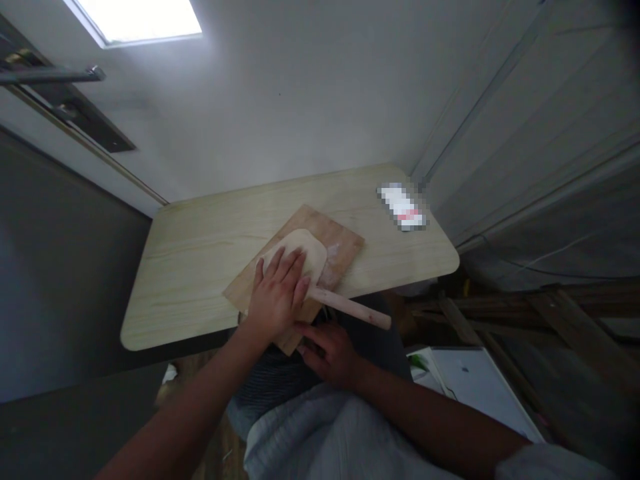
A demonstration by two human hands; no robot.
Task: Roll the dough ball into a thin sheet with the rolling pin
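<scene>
A flattened sheet of pale dough lies on a wooden cutting board, set slantwise on the table. My left hand rests palm down on the dough, its fingers stretched out and slightly spread. Beside its thumb, a wooden rolling pin slants across the board's near right edge, its free end past the table's front. The pin's other end is by my left hand, partly hidden. My right hand is closed on the board's near edge, close to the corner that juts over my lap.
The light wood table stands against a white door with a metal handle at upper left. A pixelated phone-like object lies at the table's right. Low on the right are a white panel and wooden planks.
</scene>
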